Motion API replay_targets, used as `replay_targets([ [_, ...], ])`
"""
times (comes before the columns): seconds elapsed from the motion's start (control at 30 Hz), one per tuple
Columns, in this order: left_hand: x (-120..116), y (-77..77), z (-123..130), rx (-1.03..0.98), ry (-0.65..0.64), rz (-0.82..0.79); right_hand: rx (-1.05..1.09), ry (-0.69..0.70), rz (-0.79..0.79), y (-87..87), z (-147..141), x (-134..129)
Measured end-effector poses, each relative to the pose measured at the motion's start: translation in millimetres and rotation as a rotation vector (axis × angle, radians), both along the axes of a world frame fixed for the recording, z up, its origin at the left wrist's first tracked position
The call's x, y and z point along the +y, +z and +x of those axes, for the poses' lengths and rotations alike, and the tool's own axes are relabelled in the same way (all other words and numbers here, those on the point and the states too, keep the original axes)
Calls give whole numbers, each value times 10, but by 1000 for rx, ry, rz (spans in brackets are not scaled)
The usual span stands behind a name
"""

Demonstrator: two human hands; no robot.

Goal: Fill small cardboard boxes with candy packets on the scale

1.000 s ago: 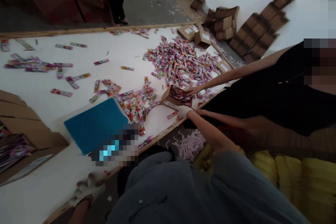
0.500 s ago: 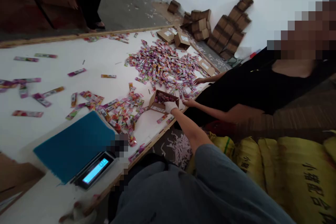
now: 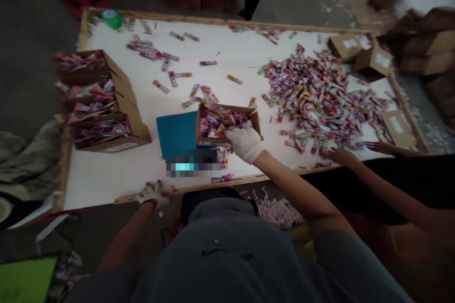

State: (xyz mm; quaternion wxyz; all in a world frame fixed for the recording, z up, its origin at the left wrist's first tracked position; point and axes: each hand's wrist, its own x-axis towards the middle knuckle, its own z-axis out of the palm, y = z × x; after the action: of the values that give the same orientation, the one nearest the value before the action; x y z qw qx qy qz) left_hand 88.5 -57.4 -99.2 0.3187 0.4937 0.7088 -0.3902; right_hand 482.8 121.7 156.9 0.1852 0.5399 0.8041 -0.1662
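Note:
My right hand, in a white glove, grips the near wall of a small open cardboard box. Colourful wrapped sticks fill this box, and my fingertips reach over its rim among them. The box overlaps the right part of a blue-topped scale, whose lit display is blurred. Whether the box rests on the scale or hovers above it, I cannot tell. At the table's near edge, my gloved left hand lies with its fingers apart, holding nothing.
Four-section rows aside, several filled cardboard boxes stand at the table's left end. A large heap of wrapped sticks covers the right side. A co-worker's hands are at its near edge. Empty boxes lie at the far right corner.
My right hand has brought the box leftward from beside the heap to the scale. My view has swung left, bringing my left hand and the filled boxes into sight.

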Motion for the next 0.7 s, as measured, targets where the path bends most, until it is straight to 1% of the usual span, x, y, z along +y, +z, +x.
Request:
replay_targets([
  [0.07,-10,-56,22,9,1,-16,22,129,-27,23,-527,68],
  [0.13,-31,-96,39,-8,5,15,30,203,-64,-10,-936,124],
  [0.17,-48,-110,42,-18,9,34,28,223,-84,-34,-1066,144],
  [0.2,-68,-123,41,-27,15,46,27,236,-98,-56,-1136,160],
  [0.23,-88,-134,39,-34,21,55,33,241,-100,-70,-1142,171],
  [0.3,-124,-154,35,-44,36,60,106,228,-55,-72,-971,190],
  [0.37,-149,-168,39,-59,51,61,278,160,53,-50,-617,212],
  [0.47,-166,-183,62,-95,79,84,612,-48,248,-22,-10,260],
  [0.53,-164,-192,81,-112,95,101,759,-156,304,-20,272,296],
  [0.6,-154,-198,96,-117,99,99,804,-203,314,-26,385,334],
  [0.63,-148,-199,102,-115,97,92,798,-209,317,-33,381,354],
  [0.7,-135,-198,106,-104,88,74,768,-206,334,-59,285,406],
])
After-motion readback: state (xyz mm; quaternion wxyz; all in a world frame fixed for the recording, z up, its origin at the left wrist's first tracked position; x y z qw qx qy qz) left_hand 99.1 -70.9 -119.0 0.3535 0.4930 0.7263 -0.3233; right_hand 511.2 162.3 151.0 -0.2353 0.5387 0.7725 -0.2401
